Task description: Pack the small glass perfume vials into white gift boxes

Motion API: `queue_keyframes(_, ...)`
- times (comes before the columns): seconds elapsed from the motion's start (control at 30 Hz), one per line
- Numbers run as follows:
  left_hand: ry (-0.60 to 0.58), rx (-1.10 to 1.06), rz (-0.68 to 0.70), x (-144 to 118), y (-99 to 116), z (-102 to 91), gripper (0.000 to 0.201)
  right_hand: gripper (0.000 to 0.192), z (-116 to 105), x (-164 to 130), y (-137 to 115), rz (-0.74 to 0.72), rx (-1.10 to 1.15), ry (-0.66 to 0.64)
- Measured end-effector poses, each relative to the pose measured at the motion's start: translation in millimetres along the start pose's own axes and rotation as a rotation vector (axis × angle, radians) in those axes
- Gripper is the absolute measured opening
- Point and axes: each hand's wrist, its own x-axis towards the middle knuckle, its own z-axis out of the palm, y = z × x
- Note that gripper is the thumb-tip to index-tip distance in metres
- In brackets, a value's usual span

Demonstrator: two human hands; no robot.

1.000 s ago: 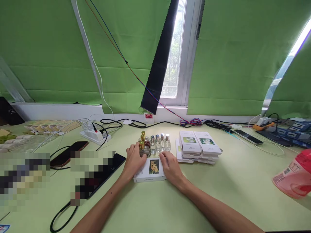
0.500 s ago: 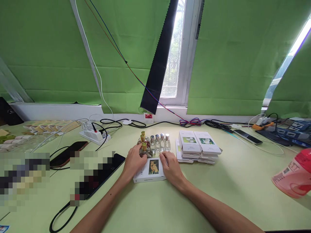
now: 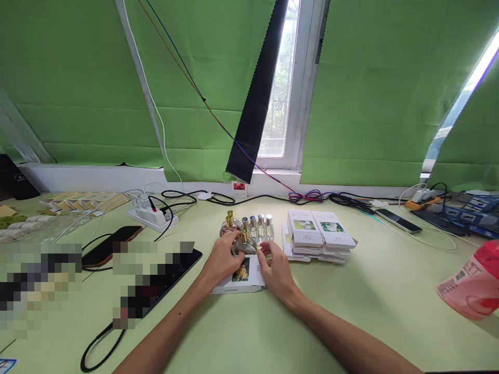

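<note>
My left hand (image 3: 225, 259) is closed on a round glass perfume bottle (image 3: 246, 246) with a gold cap, at the far edge of a white flat box (image 3: 253, 271) with a yellow flower picture. The box lies on the table, its left part under my left hand. With fingers curled, my right hand (image 3: 276, 267) grips the box's right end; its fingertips are partly hidden. Behind the held bottle stands another gold-capped perfume bottle (image 3: 229, 224). Several slim glass bottles (image 3: 261, 228) with silver caps stand in a row beside it.
Stacked white boxes (image 3: 322, 236) are to the right of my right hand. A tablet-like black device (image 3: 171, 280) lies left, with a phone (image 3: 111, 246) beyond. A power strip (image 3: 150, 215) and black cables run along the back. At far right is a pink container (image 3: 470, 283).
The gold-capped bottle in my left hand has shifted right, in front of the slim bottles. The box has slid slightly left, and my right fingers have lifted and curled a little.
</note>
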Motion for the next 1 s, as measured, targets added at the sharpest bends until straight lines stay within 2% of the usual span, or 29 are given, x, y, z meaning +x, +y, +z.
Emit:
queue_keyframes(0.17, -0.040, -0.101, 0.023, -1.0, -2.5, 1.5, 0.041, 0.020, 1.1, 0.6, 4.0, -0.016, 0.000, 0.057)
queue_keyframes(0.5, -0.067, -0.245, 0.003, -1.8, 7.0, -2.7, 0.027, 0.026, 2.1, 1.3, 6.8, -0.013, 0.016, 0.112)
queue_keyframes(1.0, -0.128, -0.258, 0.066, -3.6, 16.0, -6.8, 0.027, 0.037, -0.9, 0.5, 1.0, 0.065, 0.141, 0.067)
